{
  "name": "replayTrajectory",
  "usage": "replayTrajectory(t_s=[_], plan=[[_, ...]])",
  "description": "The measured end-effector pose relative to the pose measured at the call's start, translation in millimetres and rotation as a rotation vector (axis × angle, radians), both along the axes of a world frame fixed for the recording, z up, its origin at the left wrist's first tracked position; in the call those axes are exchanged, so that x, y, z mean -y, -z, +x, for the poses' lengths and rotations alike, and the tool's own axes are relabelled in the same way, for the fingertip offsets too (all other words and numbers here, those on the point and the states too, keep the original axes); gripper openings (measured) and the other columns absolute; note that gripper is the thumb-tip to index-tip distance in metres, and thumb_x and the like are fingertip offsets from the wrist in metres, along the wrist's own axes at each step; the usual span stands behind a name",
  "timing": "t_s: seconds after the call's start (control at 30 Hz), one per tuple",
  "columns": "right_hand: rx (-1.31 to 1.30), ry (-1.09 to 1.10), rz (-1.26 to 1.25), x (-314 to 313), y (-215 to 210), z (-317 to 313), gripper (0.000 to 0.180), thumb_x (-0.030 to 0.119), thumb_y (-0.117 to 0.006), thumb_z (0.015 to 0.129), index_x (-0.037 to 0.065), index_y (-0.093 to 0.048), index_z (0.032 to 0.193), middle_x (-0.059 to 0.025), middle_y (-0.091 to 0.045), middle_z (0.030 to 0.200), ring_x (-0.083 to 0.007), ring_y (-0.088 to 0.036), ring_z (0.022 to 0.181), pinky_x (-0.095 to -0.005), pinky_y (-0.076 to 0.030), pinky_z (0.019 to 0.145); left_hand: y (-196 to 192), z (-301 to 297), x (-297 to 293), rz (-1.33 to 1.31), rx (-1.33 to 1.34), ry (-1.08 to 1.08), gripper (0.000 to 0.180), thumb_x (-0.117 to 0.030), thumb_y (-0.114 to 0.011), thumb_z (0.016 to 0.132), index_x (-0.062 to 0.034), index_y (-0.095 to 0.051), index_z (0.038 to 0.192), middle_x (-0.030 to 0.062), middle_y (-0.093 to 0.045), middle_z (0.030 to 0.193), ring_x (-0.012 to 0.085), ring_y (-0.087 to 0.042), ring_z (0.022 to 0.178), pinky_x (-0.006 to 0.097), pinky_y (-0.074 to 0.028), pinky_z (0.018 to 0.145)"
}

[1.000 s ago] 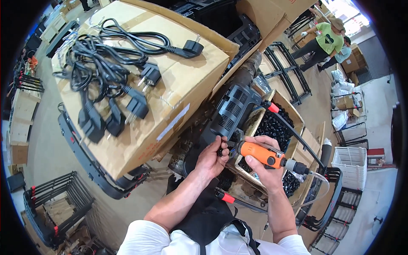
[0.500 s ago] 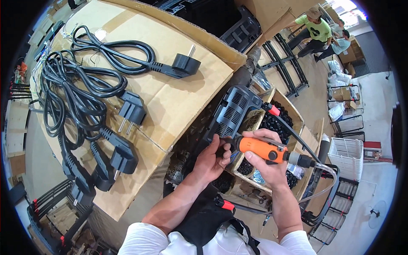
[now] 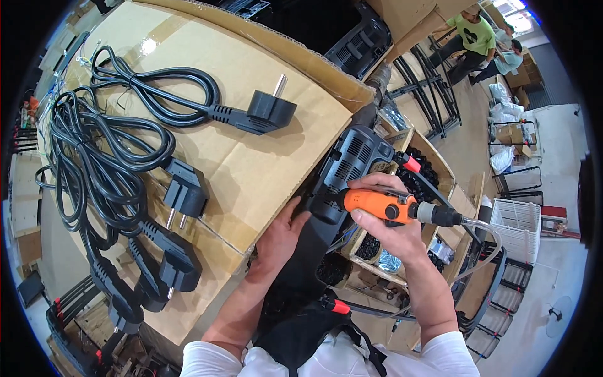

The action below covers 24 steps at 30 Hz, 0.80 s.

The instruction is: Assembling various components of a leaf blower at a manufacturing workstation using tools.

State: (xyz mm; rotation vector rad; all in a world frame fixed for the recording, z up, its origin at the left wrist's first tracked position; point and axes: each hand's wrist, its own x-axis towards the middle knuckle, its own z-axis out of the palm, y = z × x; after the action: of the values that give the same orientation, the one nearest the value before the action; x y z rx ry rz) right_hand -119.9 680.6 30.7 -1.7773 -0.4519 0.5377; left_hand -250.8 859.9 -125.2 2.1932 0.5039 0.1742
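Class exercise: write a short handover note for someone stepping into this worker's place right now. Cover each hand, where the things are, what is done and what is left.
Right hand: grips the orange power screwdriver, its tip against the black housing; a clear hose runs from its rear.
Left hand: flat against the housing's lower side, steadying it.
Nearby: black power cords lie on the cardboard sheet to the left; a box of small black parts sits beyond the housing.
Done: cannot tell how many screws are in.
Left: probably finish driving at the tip.

The driver's [image 3: 383, 206] tip is hidden behind the black unit [image 3: 342, 173], whose lower end vanishes under the left hand [image 3: 281, 235], and the cables [image 3: 94, 163] blur near the rim.
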Motion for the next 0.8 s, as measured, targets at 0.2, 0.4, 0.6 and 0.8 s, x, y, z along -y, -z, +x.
replayTrajectory(t_s=[0.2, 0.4, 0.6, 0.8], plan=[[0.066, -0.041, -0.061, 0, 1, 5, 0.049, 0.01, -0.084, 0.088, 0.003, -0.061, 0.131, -0.0149, -0.069, 0.13, -0.025, -0.067, 0.121, -0.0416, -0.054, 0.106, 9, -8, 5, 0.045, 0.041, 0.023, 0.037, -0.028, -0.074, 0.099, -0.0163, -0.074, 0.134, 0.0134, -0.075, 0.096, 0.0367, -0.072, 0.083, 0.044, -0.058, 0.073], [0.057, -0.02, -0.075, -1, 0, 2, 0.048, 0.009, -0.085, 0.086, 0.002, -0.062, 0.128, -0.0154, -0.069, 0.128, -0.0258, -0.067, 0.122, -0.0423, -0.054, 0.106, 1, -7, 3, 0.0, 0.022, 0.026, 0.035, -0.026, -0.074, 0.099, -0.0136, -0.075, 0.132, 0.0168, -0.075, 0.098, 0.0375, -0.073, 0.088, 0.043, -0.058, 0.075], [0.058, -0.048, -0.187, -7, 6, -2, 0.048, 0.011, -0.085, 0.087, 0.003, -0.063, 0.129, -0.013, -0.07, 0.127, -0.0234, -0.069, 0.119, -0.0391, -0.055, 0.105, 4, -8, 3, -0.065, 0.026, 0.033, 0.034, -0.024, -0.074, 0.099, -0.0118, -0.076, 0.131, 0.0173, -0.076, 0.101, 0.0381, -0.074, 0.091, 0.042, -0.058, 0.077], [0.163, -0.108, -0.27, -24, 11, -9, 0.048, 0.013, -0.084, 0.087, 0.006, -0.064, 0.13, -0.0103, -0.075, 0.119, -0.0244, -0.076, 0.106, -0.0351, -0.06, 0.097, 19, -15, 6, 0.037, 0.09, 0.009, 0.034, -0.023, -0.073, 0.1, -0.0094, -0.075, 0.131, 0.0166, -0.077, 0.108, 0.0363, -0.075, 0.094, 0.041, -0.059, 0.08]])
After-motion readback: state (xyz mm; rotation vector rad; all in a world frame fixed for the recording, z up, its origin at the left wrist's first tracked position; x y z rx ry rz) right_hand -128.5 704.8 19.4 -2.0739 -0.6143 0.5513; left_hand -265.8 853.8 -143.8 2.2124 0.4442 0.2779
